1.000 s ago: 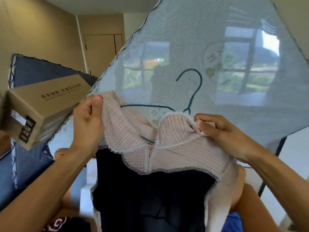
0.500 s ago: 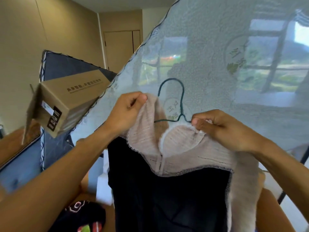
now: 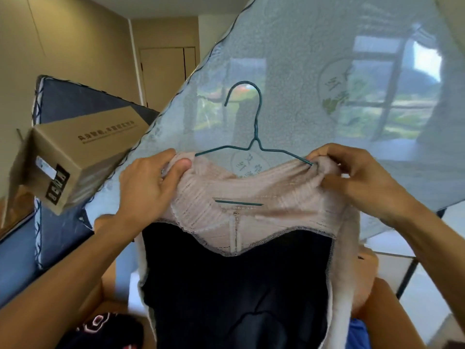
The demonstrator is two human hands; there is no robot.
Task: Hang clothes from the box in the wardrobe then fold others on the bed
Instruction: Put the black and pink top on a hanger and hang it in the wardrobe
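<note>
Aloft, a dark garment [image 3: 239, 285] with a pink collar is held on a green wire hanger [image 3: 256, 132], the collar's ends gripped by the curled left hand [image 3: 148, 187] and right hand [image 3: 357, 180]; a cardboard box [image 3: 75, 157] is seen far left.

Beige walls [image 3: 75, 46] meet a white ceiling [image 3: 156, 6], and a closed beige double door [image 3: 166, 74] stands in the far corner. A dark blue mattress [image 3: 70, 102] with pale piped edging lies at the left, and beside it a pale blue-grey textured panel [image 3: 289, 46] edged in dark piping fills the upper right. A bright window [image 3: 377, 96] with dark bars and greenery shows on or through that panel, and a black metal bar [image 3: 407, 278] slants across the pale surface at the lower right.
</note>
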